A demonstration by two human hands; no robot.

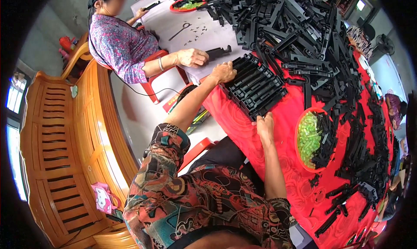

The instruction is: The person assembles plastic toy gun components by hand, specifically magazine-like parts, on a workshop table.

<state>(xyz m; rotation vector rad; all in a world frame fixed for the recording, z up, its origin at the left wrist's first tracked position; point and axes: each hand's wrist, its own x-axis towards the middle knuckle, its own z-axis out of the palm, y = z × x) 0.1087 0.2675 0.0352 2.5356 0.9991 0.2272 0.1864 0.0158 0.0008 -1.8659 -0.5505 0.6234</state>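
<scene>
A row of long black plastic parts (255,85) lies side by side on the red tablecloth in front of me. My left hand (223,72) is closed on the far left end of this row, fingers curled over the edge. At the row's near end, my right hand (265,122) pinches the last part between thumb and fingers. Some fingertips of both hands are hidden behind the parts. Just right of the row rises a large heap of similar black parts (299,21).
An orange-rimmed basket (298,140) holds small green pieces and black parts. Another basket (173,8) stands at the far end. At left, a co-worker's hand (193,57) holds a black part above the pale cloth (173,42). A wooden bench (97,131) stands farther left.
</scene>
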